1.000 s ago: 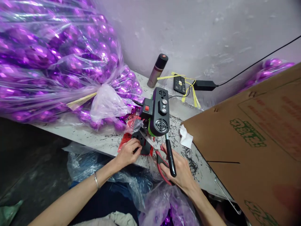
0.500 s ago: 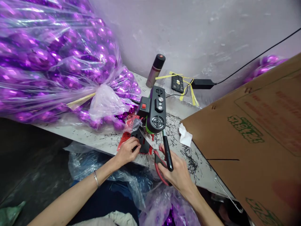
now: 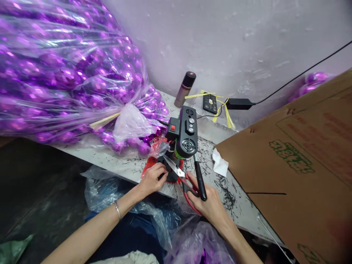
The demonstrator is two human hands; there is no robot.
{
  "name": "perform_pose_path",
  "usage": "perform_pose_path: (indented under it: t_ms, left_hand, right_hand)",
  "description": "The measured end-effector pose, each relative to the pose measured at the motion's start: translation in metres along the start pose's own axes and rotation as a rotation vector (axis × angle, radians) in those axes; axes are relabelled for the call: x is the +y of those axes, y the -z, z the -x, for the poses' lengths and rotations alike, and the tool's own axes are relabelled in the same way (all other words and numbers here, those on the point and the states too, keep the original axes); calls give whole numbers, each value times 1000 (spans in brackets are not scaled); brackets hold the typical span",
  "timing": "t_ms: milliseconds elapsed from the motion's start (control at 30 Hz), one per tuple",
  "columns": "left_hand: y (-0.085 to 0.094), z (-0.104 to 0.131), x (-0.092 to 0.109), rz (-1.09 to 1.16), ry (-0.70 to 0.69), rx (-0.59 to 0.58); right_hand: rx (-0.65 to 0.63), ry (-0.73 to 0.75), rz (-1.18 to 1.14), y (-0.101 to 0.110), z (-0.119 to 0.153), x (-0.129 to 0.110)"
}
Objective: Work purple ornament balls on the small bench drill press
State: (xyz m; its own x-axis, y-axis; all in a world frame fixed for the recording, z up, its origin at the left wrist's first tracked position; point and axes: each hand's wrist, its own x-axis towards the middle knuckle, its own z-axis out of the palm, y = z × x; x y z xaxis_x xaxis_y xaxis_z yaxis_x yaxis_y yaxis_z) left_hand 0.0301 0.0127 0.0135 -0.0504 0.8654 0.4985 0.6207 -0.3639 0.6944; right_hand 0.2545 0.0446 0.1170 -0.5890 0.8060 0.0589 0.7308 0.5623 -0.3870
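My right hand [image 3: 206, 198] is wrapped round the red and dark grey handles of a pair of scissors [image 3: 190, 190]. Their blades point up and left, over the dark base of a small black bench machine [image 3: 188, 130] with a red switch and a black lever [image 3: 200, 179]. My left hand [image 3: 154, 178] is at the left front of that base, fingers bent and pinched together. What they hold, if anything, is too small to make out. Beneath the machine lies red plastic [image 3: 148, 165].
A big clear bag of shiny purple balls [image 3: 68, 73] fills the left. Behind the machine stand a spray can [image 3: 185, 89], a phone [image 3: 209, 102] and a black power adapter [image 3: 239, 104]. At right are a cardboard box [image 3: 275, 165] and white paper [image 3: 220, 164]. Black scraps litter the table [image 3: 242, 209].
The view has shifted slightly, so everything sits a little lower and to the right. The scissor blades now show more clearly over the machine's base. Both hands stay near it.
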Motion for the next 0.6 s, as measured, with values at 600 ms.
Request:
perform_pose_path:
  t_ms: [600]
  left_hand:
    - [7, -15, 8, 234, 173, 122]
  right_hand:
    - [-73, -230, -148, 4, 41, 32]
